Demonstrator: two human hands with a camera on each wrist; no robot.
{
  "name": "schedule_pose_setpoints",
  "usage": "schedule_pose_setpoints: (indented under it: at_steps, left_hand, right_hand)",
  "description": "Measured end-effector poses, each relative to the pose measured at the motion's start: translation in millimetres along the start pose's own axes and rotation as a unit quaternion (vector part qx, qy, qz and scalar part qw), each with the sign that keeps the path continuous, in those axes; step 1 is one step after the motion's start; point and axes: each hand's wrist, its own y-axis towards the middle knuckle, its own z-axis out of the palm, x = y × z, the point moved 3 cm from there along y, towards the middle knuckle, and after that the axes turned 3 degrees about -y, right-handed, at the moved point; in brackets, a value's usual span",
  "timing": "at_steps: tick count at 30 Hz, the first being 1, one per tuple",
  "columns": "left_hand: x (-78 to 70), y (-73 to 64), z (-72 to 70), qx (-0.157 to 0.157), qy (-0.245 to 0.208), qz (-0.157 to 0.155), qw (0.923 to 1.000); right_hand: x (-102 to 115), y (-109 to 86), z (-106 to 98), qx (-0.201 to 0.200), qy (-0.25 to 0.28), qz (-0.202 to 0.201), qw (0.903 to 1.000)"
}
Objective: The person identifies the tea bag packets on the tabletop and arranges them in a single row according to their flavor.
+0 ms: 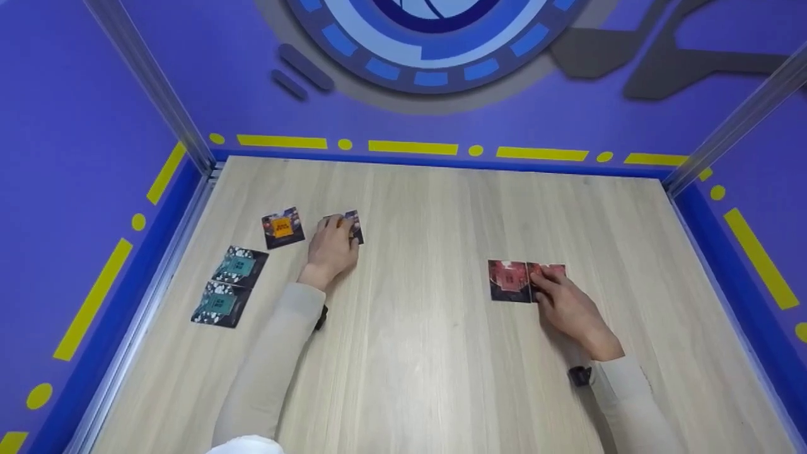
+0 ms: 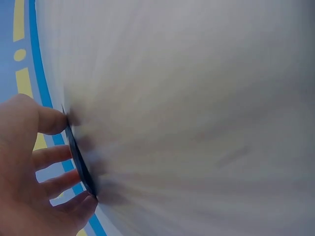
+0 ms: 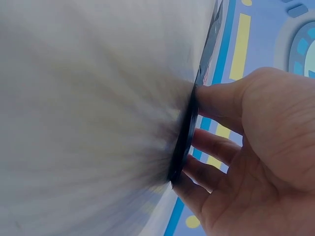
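Note:
In the head view, my left hand (image 1: 333,249) holds a dark card (image 1: 357,228) flat at the table's back left, covering most of its face. The left wrist view shows the thumb and fingers of that hand (image 2: 29,157) spread along the card (image 2: 81,162). Farther right, my right hand (image 1: 570,309) grips a red card (image 1: 551,270) lying beside another red card (image 1: 509,281), their edges almost meeting. From the right wrist, the thumb and fingertips of this hand (image 3: 261,152) sit along the dark card (image 3: 183,140) near the tabletop.
A card with an orange centre (image 1: 283,227) lies left of my left hand. Nearer me, two teal cards (image 1: 239,266) adjoin along one edge. Purple panels (image 1: 403,120) wall the wooden table (image 1: 416,353) at the back and sides, with metal posts at the corners.

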Motion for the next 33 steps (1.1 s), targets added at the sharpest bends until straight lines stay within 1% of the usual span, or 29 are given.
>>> schedule_pose_setpoints:
  at_steps: [9, 17, 26, 31, 33]
  left_hand:
    - [-15.2, -12.2, 5.4, 0.016, -0.002, 0.020, 0.9997]
    - [-27.3, -15.1, 9.5, 0.028, 0.015, 0.038, 0.9988]
    - [-44.0, -23.2, 13.5, 0.011, 0.019, 0.076, 0.9968]
    - [-53.5, -26.2, 17.7, 0.011, 0.019, 0.088, 0.9959]
    - [-57.2, -27.3, 20.1, 0.015, 0.018, 0.089, 0.9957]
  right_hand:
    - [1, -2.3, 2, -0.007, -0.008, -0.006, 0.9999]
    - [2, -0.7, 0, -0.004, -0.024, -0.008, 0.9997]
    - [3, -1.5, 0, -0.012, -0.056, -0.019, 0.9981]
    - [5, -2.0, 0, -0.016, -0.058, -0.022, 0.9980]
    - [5, -2.0, 0, -0.016, -0.058, -0.019, 0.9980]
